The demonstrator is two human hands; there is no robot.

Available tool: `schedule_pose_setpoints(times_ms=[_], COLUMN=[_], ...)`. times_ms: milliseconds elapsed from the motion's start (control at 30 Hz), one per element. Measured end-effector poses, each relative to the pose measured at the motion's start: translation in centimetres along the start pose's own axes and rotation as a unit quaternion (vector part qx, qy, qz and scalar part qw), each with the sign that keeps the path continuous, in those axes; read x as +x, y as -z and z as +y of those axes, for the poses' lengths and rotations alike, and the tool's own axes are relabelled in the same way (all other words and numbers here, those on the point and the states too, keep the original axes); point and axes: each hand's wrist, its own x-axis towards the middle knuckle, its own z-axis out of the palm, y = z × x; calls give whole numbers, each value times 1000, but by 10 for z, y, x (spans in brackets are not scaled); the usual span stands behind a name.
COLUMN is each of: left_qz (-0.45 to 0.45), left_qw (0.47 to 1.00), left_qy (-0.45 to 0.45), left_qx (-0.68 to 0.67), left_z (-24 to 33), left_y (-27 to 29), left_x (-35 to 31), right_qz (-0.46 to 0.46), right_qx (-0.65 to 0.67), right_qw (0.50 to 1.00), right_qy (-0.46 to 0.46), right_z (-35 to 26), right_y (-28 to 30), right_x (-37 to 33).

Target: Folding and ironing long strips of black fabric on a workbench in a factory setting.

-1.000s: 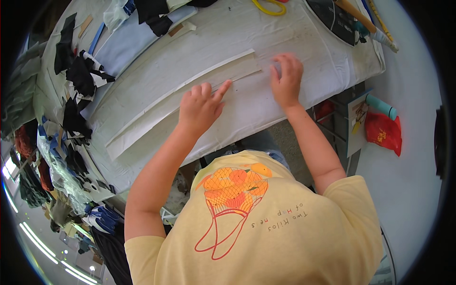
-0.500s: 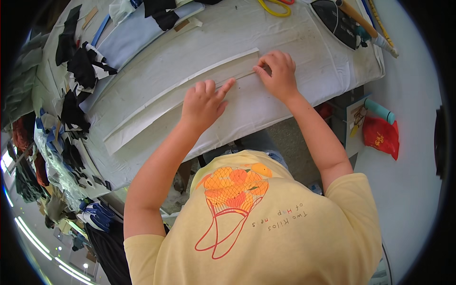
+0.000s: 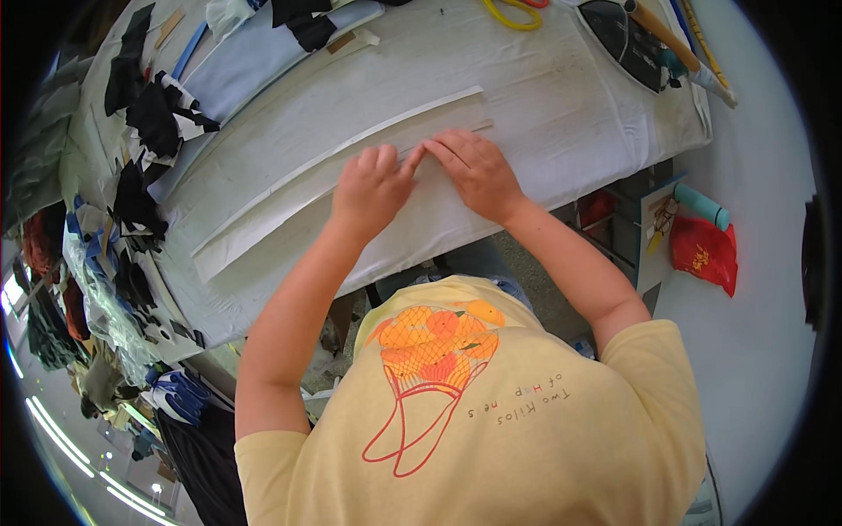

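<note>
We see both hands pressed flat on a long white strip of cloth (image 3: 351,167) that runs across the padded white table (image 3: 570,114) from 1 o'clock down to 9 o'clock. The left hand (image 3: 373,184) lies palm down with its fingers close together, gripping nothing, and the right hand (image 3: 474,171) lies beside it at 3 o'clock, fingers spread a little and also flat; the 2 index fingertips meet or nearly meet over the strip's folded edge. The strip looks thin, matte and creased lengthwise, with a narrower band along its far side. At 12 o'clock from the hands sit yellow scissors (image 3: 513,13), and at 1 o'clock a dark iron (image 3: 631,44), pointed and smooth, lies near the table's far corner. Soft black cloth pieces (image 3: 149,123) and a pale blue cloth (image 3: 254,61) lie heaped at 10 o'clock. At 3 o'clock, below the table edge, hangs a crinkled red bag (image 3: 706,254) whose contents we cannot make out, just under a teal cylinder (image 3: 702,206).
</note>
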Motion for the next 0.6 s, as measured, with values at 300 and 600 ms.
schedule_pose_setpoints(times_ms=[300,600], left_qz=[130,112], left_qw=[935,913], left_qy=[249,292], left_qx=[-214,-261], left_z=[-46,-52], left_y=[-3,-1], left_x=[-67,-68], right_qz=[-54,-69], right_qx=[-63,-66], right_qw=[995,994], right_qy=[-52,-61], right_z=[-35,-79], right_y=[-9,-35], right_x=[-4,1])
